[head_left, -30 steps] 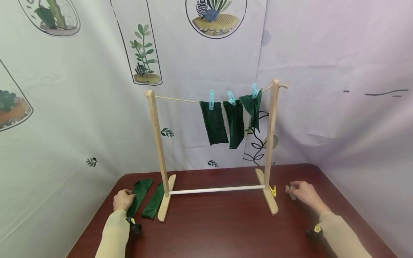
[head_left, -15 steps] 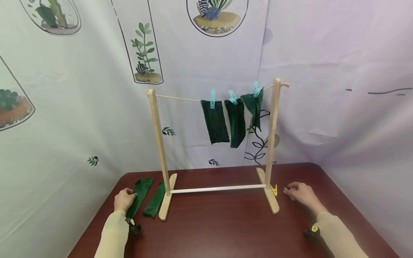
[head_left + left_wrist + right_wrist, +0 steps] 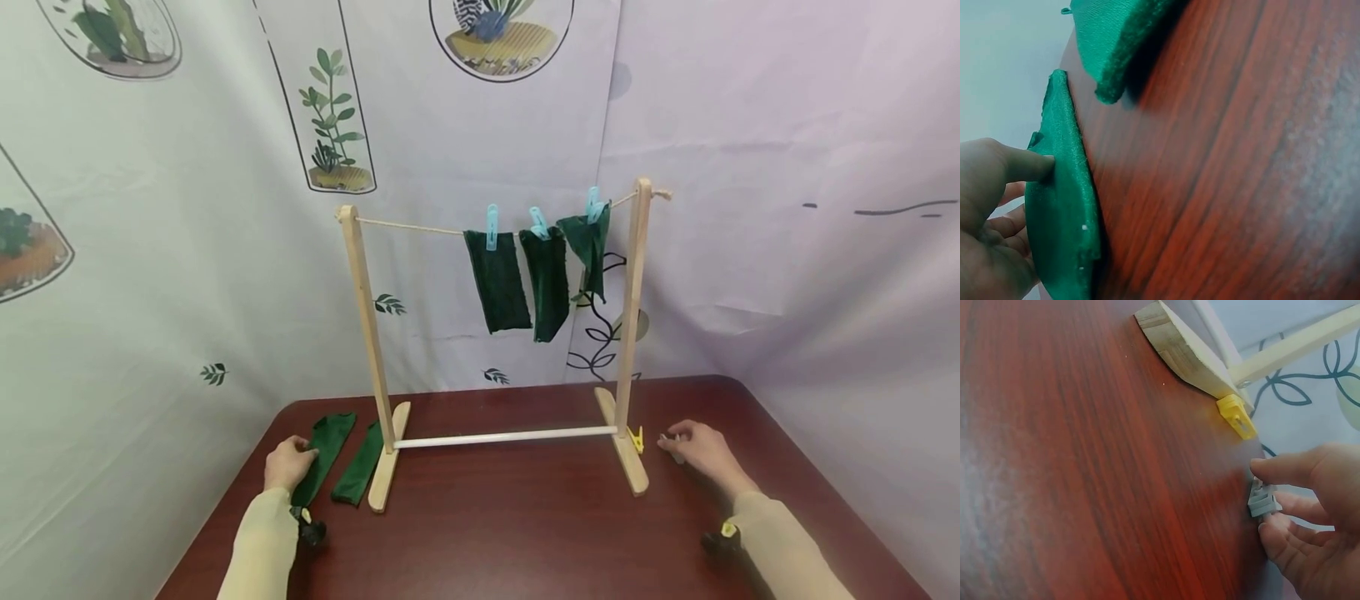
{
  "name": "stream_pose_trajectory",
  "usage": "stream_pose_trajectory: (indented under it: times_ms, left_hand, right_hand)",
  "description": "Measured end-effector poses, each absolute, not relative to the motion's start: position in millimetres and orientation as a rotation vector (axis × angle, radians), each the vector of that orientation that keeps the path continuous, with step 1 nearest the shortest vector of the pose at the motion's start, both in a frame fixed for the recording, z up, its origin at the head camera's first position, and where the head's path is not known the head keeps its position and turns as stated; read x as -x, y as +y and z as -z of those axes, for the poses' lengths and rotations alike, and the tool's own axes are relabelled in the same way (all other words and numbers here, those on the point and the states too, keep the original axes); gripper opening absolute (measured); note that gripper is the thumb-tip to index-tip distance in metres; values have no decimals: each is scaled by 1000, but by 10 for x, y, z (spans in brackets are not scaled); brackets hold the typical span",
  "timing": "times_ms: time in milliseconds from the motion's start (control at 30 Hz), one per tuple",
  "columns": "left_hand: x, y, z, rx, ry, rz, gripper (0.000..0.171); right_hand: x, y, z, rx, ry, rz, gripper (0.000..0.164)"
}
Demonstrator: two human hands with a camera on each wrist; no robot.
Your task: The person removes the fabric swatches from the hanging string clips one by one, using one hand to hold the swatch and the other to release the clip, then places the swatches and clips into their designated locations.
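At the table's left side, my left hand [image 3: 287, 465] pinches the edge of a green cloth strip [image 3: 330, 442]. In the left wrist view the thumb lies on top of this cloth [image 3: 1063, 212], with the other fingers behind its edge. A second green cloth [image 3: 358, 467] lies just right of it, beside the rack's left foot. On the far right, my right hand [image 3: 705, 454] holds a small grey clothespin [image 3: 1263, 501] between thumb and fingers, low at the table's surface. A yellow clothespin [image 3: 1237, 417] lies against the rack's right foot, close to that hand.
A wooden drying rack [image 3: 633, 308] stands mid-table, a white bar [image 3: 506, 437] joining its feet. From its cord [image 3: 412, 227] hang three green cloths [image 3: 498, 283], each under a light blue clothespin [image 3: 492, 227]. A white printed curtain [image 3: 465, 150] rises behind the table [image 3: 495, 525].
My right hand has shifted slightly left, and the grey clothespin has turned so less of it shows. The left hand stays on the cloth.
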State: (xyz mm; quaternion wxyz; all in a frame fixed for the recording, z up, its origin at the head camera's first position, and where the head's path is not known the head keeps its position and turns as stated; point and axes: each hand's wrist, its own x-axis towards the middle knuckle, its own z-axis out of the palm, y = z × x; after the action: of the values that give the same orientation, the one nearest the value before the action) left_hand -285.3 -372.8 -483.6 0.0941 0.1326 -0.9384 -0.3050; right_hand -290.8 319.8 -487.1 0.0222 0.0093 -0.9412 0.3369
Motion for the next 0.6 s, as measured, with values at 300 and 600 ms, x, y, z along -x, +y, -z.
stream_pose_trajectory:
  times_ms: [300,600]
  left_hand:
    - [2785,-3757,4853,-413,-2714,1053,38]
    - [2685,-3854,4881,-387,-2710,1112,42]
  right_hand:
    - [2917,3274,4865,-15,-2930,-1058,64]
    - [2881,3384,4832,-76,-2930,-1127,54]
